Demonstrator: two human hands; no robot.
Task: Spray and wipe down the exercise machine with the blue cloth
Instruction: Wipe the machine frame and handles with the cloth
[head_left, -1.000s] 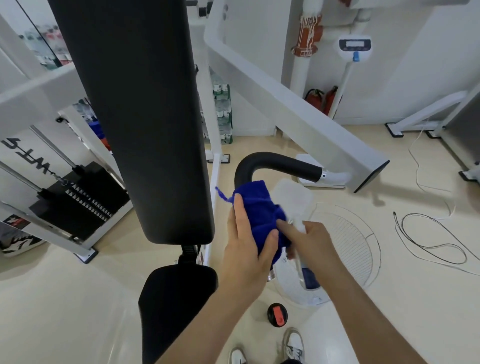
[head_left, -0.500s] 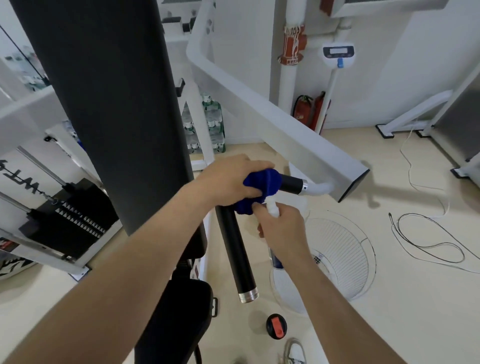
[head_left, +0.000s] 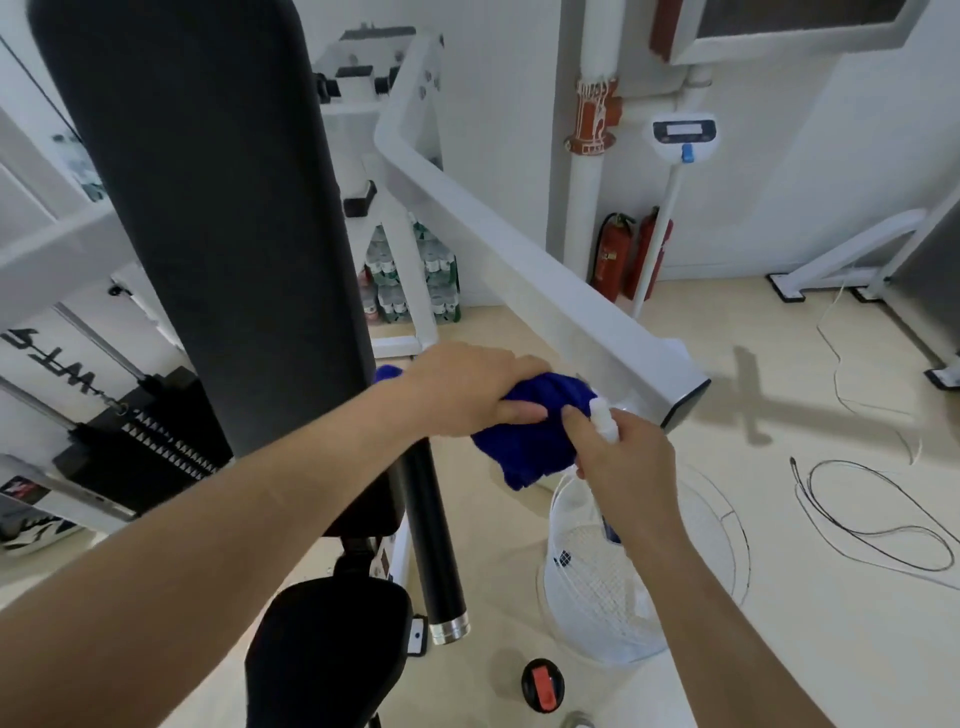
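Note:
My left hand (head_left: 467, 389) grips the blue cloth (head_left: 530, 441), bunched over the top bend of the machine's black handle (head_left: 434, 540). The handle's straight part hangs down to a chrome end cap. My right hand (head_left: 623, 467) holds a white spray bottle (head_left: 605, 418), its nozzle touching the cloth's right side; most of the bottle is hidden by my fingers. The tall black back pad (head_left: 208, 208) stands at the left, with the black seat (head_left: 327, 649) below it. A white frame arm (head_left: 545, 291) slopes behind my hands.
A white fan grille (head_left: 613, 587) lies on the floor under my right hand. A black and red disc (head_left: 543, 686) lies in front of it. Cables (head_left: 872, 519) coil on the floor at the right. The weight stack (head_left: 135, 447) sits at the left. Fire extinguishers (head_left: 631, 254) stand by the wall.
My left hand lifted the cloth from in front of my chest onto the handle's bend and has slid it rightward. The right hand with the bottle stayed close beside the cloth.

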